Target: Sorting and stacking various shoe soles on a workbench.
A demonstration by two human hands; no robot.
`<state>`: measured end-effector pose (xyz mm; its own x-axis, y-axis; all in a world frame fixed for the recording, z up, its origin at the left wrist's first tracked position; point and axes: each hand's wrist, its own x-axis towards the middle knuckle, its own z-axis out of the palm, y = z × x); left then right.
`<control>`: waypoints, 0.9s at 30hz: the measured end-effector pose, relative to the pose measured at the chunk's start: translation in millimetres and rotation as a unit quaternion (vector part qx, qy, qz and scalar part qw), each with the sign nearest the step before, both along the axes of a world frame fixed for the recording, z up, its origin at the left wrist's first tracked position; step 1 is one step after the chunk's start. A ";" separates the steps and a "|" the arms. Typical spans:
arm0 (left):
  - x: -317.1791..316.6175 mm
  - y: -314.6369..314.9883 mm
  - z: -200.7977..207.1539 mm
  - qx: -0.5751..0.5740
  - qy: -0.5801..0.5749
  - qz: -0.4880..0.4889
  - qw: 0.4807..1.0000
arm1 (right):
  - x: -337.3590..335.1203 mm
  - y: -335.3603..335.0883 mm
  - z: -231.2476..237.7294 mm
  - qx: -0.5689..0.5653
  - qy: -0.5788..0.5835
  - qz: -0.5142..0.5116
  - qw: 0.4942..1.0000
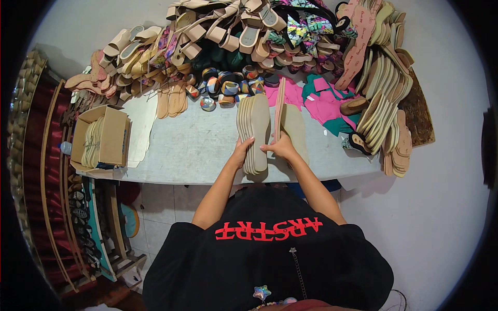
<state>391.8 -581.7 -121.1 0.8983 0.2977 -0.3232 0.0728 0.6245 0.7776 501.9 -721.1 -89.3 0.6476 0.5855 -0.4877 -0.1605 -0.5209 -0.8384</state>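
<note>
A thick stack of cream shoe insoles stands on edge at the middle of the table's front. My left hand is closed round its left side, the fingers spread along it. Close by on the right, my right hand grips a thin bundle of pinkish-tan insoles, held upright on edge. Its thumb points toward the cream stack. Another cream insole lies flat beyond the right hand, partly covered by the wrist.
Patterned sandals and beige heeled sandals pile up at the back. Pink fabric pieces lie right of centre, beside stacked insoles. At the left stands a cardboard box with insoles inside. A wooden rack stands left of the table.
</note>
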 end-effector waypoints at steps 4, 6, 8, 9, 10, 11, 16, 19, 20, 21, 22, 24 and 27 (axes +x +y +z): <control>-1.1 -10.2 9.8 0.062 0.007 0.011 0.998 | 1.8 -2.3 -10.7 -0.025 -0.149 -0.038 0.988; -2.0 -8.2 15.1 0.032 0.007 -0.013 0.999 | 3.2 -2.6 -10.0 -0.025 -0.142 -0.025 0.989; -2.6 -5.0 17.7 0.001 0.006 -0.036 0.999 | 2.6 -1.9 -7.4 -0.012 -0.114 -0.016 0.993; -2.3 -3.0 18.3 -0.016 0.003 -0.051 0.999 | 1.6 -3.7 -4.8 -0.013 -0.114 -0.018 0.993; -1.1 -2.3 18.7 -0.032 -0.001 -0.066 0.997 | 0.2 -6.3 -2.3 0.014 -0.108 0.002 0.994; 0.9 -2.9 22.2 -0.032 -0.001 -0.067 0.997 | -0.5 -7.7 1.5 0.041 -0.103 0.024 0.994; 16.2 -4.9 20.5 0.107 0.037 -0.009 0.994 | -0.8 -31.0 25.4 0.140 0.064 -0.099 0.983; 21.5 -6.2 19.4 0.116 0.050 0.014 0.992 | 6.2 -56.2 35.5 0.110 -0.011 -0.128 0.986; 23.6 -6.5 17.9 0.116 0.049 0.011 0.992 | 11.8 -66.4 37.5 0.044 -0.066 -0.100 0.992; 25.5 -6.7 16.4 0.112 0.057 0.012 0.992 | 16.0 -72.1 35.5 -0.044 -0.246 -0.042 0.967; 27.4 -6.8 14.8 0.108 0.064 0.014 0.992 | 14.5 -77.4 33.5 -0.045 -0.246 -0.045 0.967; 28.7 -5.7 2.3 0.126 0.068 0.019 0.989 | -6.8 -72.6 65.6 -0.217 -0.289 -0.067 0.930; 32.6 -9.1 -5.9 0.155 0.087 0.024 0.984 | -23.2 -68.4 53.3 -0.292 -0.296 -0.056 0.907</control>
